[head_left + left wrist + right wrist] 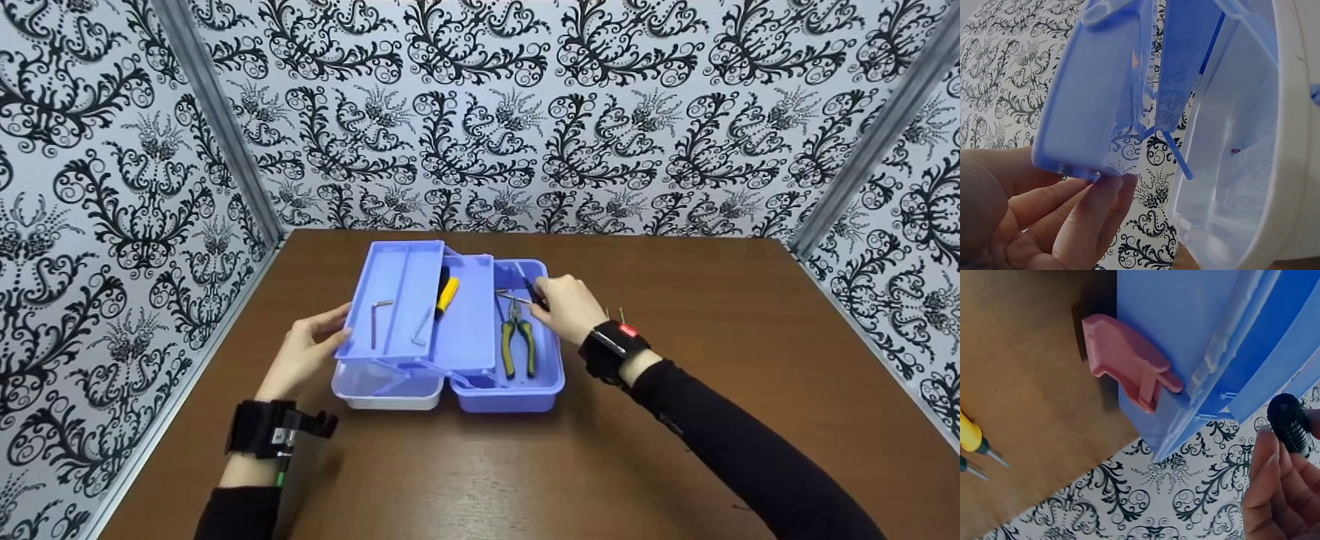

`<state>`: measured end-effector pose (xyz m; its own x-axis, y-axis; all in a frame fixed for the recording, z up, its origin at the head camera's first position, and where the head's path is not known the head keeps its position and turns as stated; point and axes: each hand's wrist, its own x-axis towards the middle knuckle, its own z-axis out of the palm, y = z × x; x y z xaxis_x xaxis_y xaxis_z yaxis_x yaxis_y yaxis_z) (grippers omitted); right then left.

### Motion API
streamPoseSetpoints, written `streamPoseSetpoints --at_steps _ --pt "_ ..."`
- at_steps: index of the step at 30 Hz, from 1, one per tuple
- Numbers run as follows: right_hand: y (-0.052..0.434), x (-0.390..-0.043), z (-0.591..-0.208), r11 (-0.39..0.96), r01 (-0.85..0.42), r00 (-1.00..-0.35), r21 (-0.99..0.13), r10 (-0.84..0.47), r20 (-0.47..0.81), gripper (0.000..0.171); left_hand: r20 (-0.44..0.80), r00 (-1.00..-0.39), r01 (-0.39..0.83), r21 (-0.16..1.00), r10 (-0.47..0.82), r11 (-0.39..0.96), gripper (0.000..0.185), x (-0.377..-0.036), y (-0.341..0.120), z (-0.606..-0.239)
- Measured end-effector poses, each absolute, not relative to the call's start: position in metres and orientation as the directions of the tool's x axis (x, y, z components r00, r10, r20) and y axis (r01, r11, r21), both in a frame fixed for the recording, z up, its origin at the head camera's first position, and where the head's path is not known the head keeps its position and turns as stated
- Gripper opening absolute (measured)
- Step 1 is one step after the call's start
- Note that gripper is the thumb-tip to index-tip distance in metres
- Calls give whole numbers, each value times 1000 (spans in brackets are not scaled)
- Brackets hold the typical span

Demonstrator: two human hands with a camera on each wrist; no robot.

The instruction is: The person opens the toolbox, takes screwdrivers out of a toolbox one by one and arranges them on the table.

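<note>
A black-handled tool (1287,419) sits pinched between the thumb and fingers of a person's right hand (568,304), poised at the far right of a blue toolbox (510,403); whether its tip touches the box floor cannot be told. A firm hold on the handle, with the fingers clear of the rim, should serve best here, and a slow wrist should spare the pliers (509,351) lying open-handled in the same deep compartment. At the other end, the left hand (307,345) pinches the edge of the upper tray (405,259), which stands swung out over the pale lid (394,403). Steady, light pressure there seems wise, since a tug could rock the linked trays and slide the two hex keys (373,326) (421,328) resting in it. Between the hands, a yellow-and-black tool (448,296) lies in the middle tray (469,334), best left undisturbed. Outside the box, the right wrist view shows a pink latch (1123,354) jutting from the wall and a yellow-handled driver (969,434) on the brown table (480,465), where a sleeve or wrist strap could catch.
</note>
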<state>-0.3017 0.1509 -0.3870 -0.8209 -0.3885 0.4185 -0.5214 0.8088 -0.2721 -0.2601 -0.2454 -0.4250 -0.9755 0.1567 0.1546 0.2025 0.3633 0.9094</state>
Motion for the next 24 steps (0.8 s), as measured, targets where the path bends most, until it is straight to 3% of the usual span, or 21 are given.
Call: streamPoseSetpoints --at_steps 9,24 --pt "178 -309 -388 836 -411 -893 -364 -289 345 20 155 -974 206 909 165 361 48 -260 -246 -425" --pt "247 -304 -401 882 -307 -939 -358 -220 263 24 165 -973 214 909 164 359 48 -257 -245 -420"
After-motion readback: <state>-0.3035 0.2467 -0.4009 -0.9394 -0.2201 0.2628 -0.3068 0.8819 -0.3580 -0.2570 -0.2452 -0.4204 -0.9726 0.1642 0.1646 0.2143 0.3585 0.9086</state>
